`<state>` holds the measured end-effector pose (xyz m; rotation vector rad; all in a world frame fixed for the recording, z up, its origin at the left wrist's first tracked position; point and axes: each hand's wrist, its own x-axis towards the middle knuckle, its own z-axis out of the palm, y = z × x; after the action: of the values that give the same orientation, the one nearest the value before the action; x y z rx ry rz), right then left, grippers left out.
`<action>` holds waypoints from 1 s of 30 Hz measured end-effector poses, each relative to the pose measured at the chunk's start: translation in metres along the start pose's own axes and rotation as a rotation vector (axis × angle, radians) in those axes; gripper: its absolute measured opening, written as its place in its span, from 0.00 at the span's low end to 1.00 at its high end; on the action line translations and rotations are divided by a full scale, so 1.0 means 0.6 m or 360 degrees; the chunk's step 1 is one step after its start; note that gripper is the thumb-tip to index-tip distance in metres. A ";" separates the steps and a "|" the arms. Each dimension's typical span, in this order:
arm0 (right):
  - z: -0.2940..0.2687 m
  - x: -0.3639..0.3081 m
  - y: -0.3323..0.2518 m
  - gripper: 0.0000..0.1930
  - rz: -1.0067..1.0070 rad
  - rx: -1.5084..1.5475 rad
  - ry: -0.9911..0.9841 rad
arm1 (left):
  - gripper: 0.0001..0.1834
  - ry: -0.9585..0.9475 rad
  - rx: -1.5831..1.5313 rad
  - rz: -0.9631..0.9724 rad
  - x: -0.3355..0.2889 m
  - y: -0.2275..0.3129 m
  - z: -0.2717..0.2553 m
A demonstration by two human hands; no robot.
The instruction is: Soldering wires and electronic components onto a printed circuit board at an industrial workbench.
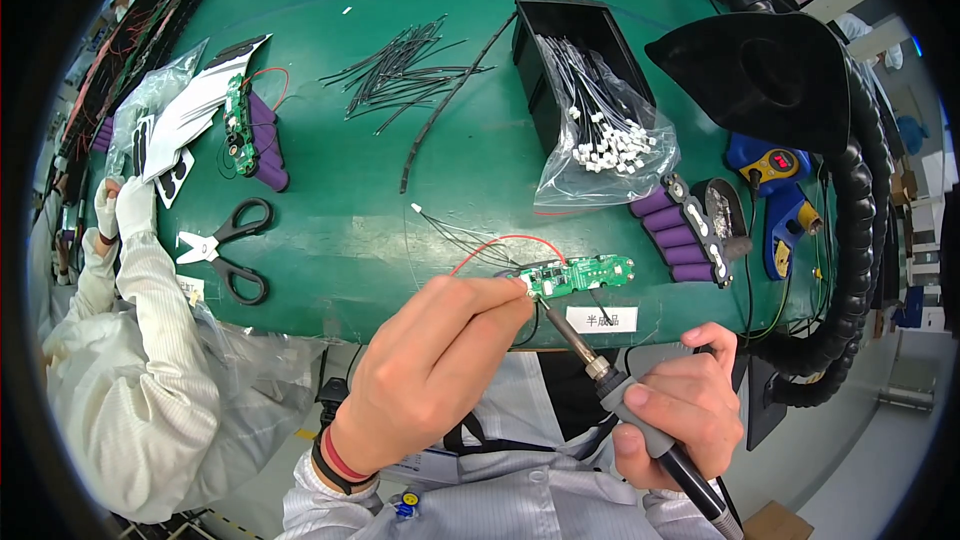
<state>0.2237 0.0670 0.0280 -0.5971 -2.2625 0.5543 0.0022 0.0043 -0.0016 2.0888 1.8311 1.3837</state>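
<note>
A green circuit board [590, 274] lies at the table's near edge, with a red wire [510, 238] arching from it. Thin dark wires [458, 238] ending in a small white plug spread out behind its left end. My left hand [435, 365] is closed in a pinch at that left end; its fingers hide what they grip. In my right hand [685, 410] is a soldering iron [640, 410], held like a pen. The iron's tip meets the board's near left edge, close to my left fingertips.
Black-handled scissors [236, 250], a purple battery pack with board [262, 145] and loose black wires [405, 70] lie left. A black bin [540, 70] with bagged white-plug wires, another purple pack [680, 235], a blue soldering station [768, 165] and a black fume hood [760, 75] stand right. A co-worker's sleeve [150, 290] is left.
</note>
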 end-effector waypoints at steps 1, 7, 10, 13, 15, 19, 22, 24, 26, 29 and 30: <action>0.000 0.001 0.000 0.16 0.0007 0.0002 0.0001 | 0.12 0.0006 0.0002 -0.0003 0.000 0.000 0.000; 0.002 -0.004 0.003 0.17 -0.0003 0.0008 0.0020 | 0.12 0.0011 0.0010 0.0002 0.000 -0.001 -0.001; -0.022 -0.014 -0.003 0.16 0.0061 0.0073 0.0058 | 0.15 -0.0027 -0.0026 0.0128 0.004 -0.007 -0.001; -0.005 -0.027 0.012 0.14 0.0027 0.0224 0.0358 | 0.15 -0.0022 -0.0005 0.0111 -0.001 -0.007 -0.005; -0.003 -0.026 0.015 0.14 0.0019 0.0201 0.0379 | 0.13 0.0001 -0.0005 0.0058 -0.001 -0.003 -0.002; -0.002 -0.033 0.017 0.13 0.0038 0.0168 0.0441 | 0.12 0.0027 -0.0003 -0.0007 0.002 0.002 0.000; -0.007 -0.045 0.027 0.13 0.0050 0.0177 0.0472 | 0.12 0.0026 0.0015 -0.0021 0.002 0.003 0.000; -0.012 -0.053 0.033 0.13 0.0079 0.0199 0.0501 | 0.13 0.0015 0.0005 0.0042 0.003 -0.001 0.000; -0.014 -0.060 0.034 0.13 0.0094 0.0218 0.0518 | 0.13 0.0003 -0.0006 0.0105 0.005 -0.002 -0.001; -0.022 -0.068 0.037 0.14 0.0107 0.0254 0.0537 | 0.13 0.0005 -0.0015 0.0100 0.007 0.000 -0.001; -0.024 -0.070 0.037 0.15 0.0103 0.0272 0.0538 | 0.13 0.0020 -0.0039 0.0074 0.008 0.000 -0.001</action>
<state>0.2667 0.0644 0.0027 -0.6279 -1.8639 0.6209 0.0012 0.0078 0.0012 2.1290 1.7721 1.4251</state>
